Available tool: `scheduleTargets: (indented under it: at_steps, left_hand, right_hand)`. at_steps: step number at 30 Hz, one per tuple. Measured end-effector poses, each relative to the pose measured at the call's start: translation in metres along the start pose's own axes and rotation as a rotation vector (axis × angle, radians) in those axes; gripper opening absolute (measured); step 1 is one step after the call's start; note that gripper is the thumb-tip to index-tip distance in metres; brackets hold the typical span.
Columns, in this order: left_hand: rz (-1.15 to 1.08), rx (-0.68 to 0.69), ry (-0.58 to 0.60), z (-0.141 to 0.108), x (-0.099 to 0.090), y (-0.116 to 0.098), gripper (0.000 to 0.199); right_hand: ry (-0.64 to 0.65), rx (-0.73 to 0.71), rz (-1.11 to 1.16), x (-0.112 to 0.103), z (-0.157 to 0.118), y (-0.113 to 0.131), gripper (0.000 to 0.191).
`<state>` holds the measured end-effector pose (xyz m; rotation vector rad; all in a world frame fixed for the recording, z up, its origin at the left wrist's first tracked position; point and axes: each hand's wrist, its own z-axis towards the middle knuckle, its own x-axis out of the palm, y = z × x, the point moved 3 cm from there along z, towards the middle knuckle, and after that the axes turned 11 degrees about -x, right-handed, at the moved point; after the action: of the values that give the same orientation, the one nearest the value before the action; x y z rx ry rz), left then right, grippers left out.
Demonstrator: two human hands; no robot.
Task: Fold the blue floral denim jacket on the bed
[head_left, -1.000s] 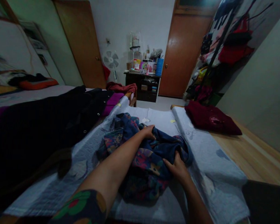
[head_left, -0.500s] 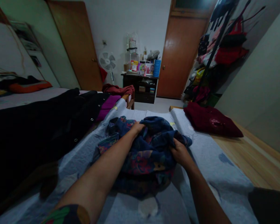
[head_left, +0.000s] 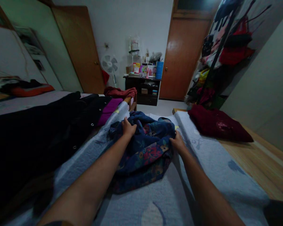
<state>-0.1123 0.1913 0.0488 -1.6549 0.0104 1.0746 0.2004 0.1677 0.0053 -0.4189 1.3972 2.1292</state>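
Note:
A crumpled dark blue garment with a red and yellow flower print (head_left: 148, 153) lies bunched on the pale blue bedding (head_left: 141, 207). My left hand (head_left: 128, 128) grips its far left part, thumb pointing up and fingers closed in the cloth. At the right edge of the garment, my right hand (head_left: 177, 141) has its fingers closed on the fabric. The fingertips of both hands are partly hidden by the folds.
Dark clothing with metal snaps (head_left: 85, 119) spreads over the left side, beside a purple cloth (head_left: 109, 110). To the right, a folded maroon garment (head_left: 217, 124) rests near the wooden board (head_left: 261, 157). A fan (head_left: 110, 64) and a dark cabinet (head_left: 141, 91) stand beyond.
My left hand has moved left and slightly up. The right hand has shifted slightly, and the folds it held up have dropped. The floral garment is spread flatter, with more print showing.

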Motion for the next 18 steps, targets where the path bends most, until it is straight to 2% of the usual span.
scheduleTargets:
  at_steps: [3, 5, 7, 10, 12, 13, 16, 18]
  left_hand:
    - [0.364, 0.140, 0.114, -0.016, -0.006, 0.013, 0.094]
    - [0.515, 0.203, 0.173, -0.027, -0.017, 0.021, 0.092]
    - [0.593, 0.209, 0.264, -0.036, -0.031, 0.031, 0.091]
    - [0.622, 0.280, 0.557, -0.058, -0.050, 0.044, 0.088]
    - [0.588, 0.356, 0.753, -0.080, -0.059, 0.053, 0.092]
    - [0.572, 0.392, 0.816, -0.091, -0.062, 0.057, 0.096]
    - [0.569, 0.482, 0.881, -0.124, -0.065, 0.068, 0.106]
    - [0.623, 0.495, 0.786, -0.138, -0.063, 0.074, 0.094]
  right_hand:
    - [0.051, 0.082, 0.011, 0.004, -0.028, -0.007, 0.058]
    - [0.115, 0.093, 0.050, 0.004, -0.046, -0.004, 0.056]
    - [0.179, 0.066, 0.086, 0.003, -0.063, 0.003, 0.058]
    - [0.218, -0.007, 0.049, 0.005, -0.084, 0.013, 0.068]
    - [0.229, -0.056, -0.035, 0.010, -0.095, 0.018, 0.074]
    - [0.233, -0.074, -0.087, 0.013, -0.099, 0.020, 0.075]
    - [0.227, -0.075, -0.246, 0.020, -0.109, 0.024, 0.072]
    - [0.198, -0.052, -0.334, 0.022, -0.113, 0.026, 0.067]
